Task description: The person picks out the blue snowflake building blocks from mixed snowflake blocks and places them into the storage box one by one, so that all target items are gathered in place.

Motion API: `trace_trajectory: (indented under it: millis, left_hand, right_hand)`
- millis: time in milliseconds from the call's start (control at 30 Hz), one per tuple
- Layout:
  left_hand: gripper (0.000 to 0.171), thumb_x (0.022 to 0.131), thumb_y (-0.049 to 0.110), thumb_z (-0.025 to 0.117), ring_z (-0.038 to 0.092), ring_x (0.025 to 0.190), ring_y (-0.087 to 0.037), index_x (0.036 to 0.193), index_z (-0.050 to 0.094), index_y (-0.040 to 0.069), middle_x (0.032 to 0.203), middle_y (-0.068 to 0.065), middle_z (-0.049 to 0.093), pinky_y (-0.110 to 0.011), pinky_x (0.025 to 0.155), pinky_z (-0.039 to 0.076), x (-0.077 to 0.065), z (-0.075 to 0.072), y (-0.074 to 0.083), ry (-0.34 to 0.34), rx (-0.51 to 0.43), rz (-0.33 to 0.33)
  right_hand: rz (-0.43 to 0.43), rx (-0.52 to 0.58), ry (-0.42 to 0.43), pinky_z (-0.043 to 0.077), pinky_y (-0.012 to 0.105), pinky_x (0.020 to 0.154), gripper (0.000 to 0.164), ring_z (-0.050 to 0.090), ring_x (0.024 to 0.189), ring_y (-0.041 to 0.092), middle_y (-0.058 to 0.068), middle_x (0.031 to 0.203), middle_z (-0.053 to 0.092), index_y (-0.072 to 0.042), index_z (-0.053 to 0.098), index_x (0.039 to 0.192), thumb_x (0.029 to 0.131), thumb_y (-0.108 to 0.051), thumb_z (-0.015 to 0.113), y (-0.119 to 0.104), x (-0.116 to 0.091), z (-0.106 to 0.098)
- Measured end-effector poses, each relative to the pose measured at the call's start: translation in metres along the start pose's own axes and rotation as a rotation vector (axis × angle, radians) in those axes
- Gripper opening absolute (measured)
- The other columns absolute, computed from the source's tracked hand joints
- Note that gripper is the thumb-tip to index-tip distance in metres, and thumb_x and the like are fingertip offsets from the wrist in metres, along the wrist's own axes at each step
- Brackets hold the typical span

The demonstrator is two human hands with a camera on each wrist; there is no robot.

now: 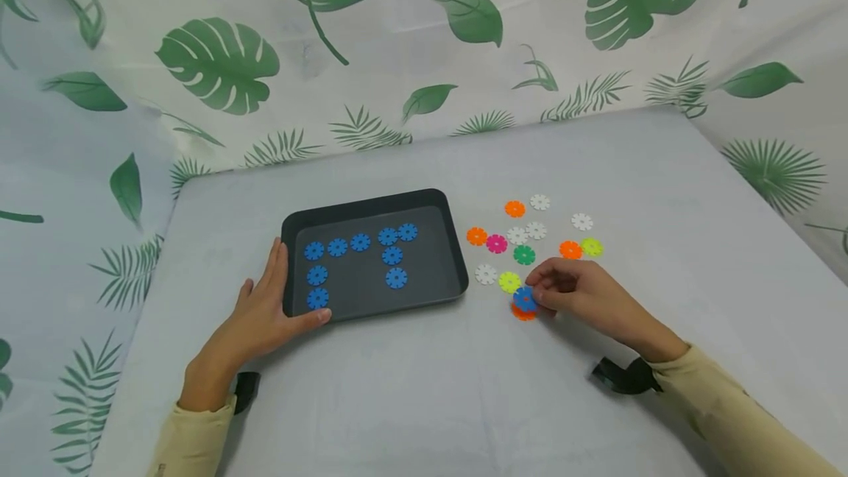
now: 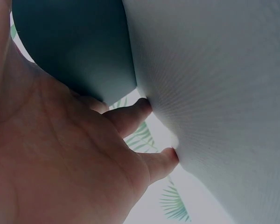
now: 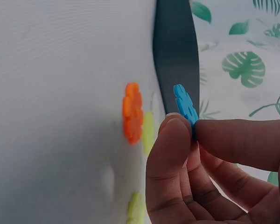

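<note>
Between thumb and fingertips, my right hand (image 1: 583, 293) pinches a blue notched plastic disc (image 3: 185, 105). In the head view that disc is held over an orange disc (image 1: 525, 314) on the table. My left hand (image 1: 258, 319) lies with fairly straight fingers against the left side of a dark grey tray (image 1: 358, 308), its thumb at the near rim. Inside the tray, several blue discs (image 1: 337, 246) form two groups: a bent line at left and one at right. In the left wrist view, two fingertips (image 2: 142, 105) touch the table beside the tray's outer wall.
Right of the tray lie loose discs: orange (image 1: 514, 208), white (image 1: 582, 221), pink (image 1: 497, 244), green (image 1: 524, 255) and yellow (image 1: 510, 282). The white-covered table (image 1: 411, 396) meets a leaf-patterned curtain (image 1: 371, 57) at its back.
</note>
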State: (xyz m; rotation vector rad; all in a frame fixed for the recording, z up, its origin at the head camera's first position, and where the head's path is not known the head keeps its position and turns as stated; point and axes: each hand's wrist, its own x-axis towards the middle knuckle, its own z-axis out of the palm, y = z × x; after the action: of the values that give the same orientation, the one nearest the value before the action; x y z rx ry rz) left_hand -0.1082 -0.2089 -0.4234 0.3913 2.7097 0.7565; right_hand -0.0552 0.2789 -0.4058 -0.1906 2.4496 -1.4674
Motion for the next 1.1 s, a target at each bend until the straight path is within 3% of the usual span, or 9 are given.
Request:
trace_trajectory:
  millis: [500,733,1100]
  left_hand:
    - [0.137,0.090,0.068,0.075,0.001,0.162,-0.044,0.168,-0.017,0.004,0.177,-0.012,-0.020,-0.077,0.120,-0.001,0.000,-0.001,0.002,0.001,0.006,-0.007]
    - [0.137,0.090,0.067,0.075,0.000,0.162,-0.044,0.168,-0.017,0.004,0.177,-0.013,-0.021,-0.077,0.119,-0.001,0.000,-0.001,0.002,-0.003,0.002,-0.001]
    - [0.136,0.090,0.068,0.074,0.002,0.162,-0.046,0.168,-0.018,0.004,0.177,-0.013,-0.021,-0.078,0.118,-0.001,0.000,-0.001,0.000,-0.005,0.005,0.009]
  right_hand:
    - [0.041,0.036,0.020,0.058,0.035,0.081,0.019,0.071,0.093,0.025,0.008,0.102,0.074,-0.007,0.076,0.119,0.102,-0.017,0.074,-0.020,0.010,0.006]
    - [0.025,0.095,0.001,0.058,0.038,0.086,0.019,0.072,0.093,0.030,0.011,0.100,0.075,-0.007,0.075,0.116,0.102,-0.019,0.075,-0.026,0.019,0.011]
    - [-0.046,0.198,-0.041,0.059,0.036,0.082,0.016,0.069,0.084,0.041,0.018,0.093,0.074,-0.001,0.072,0.114,0.102,-0.012,0.073,-0.039,0.034,0.022]
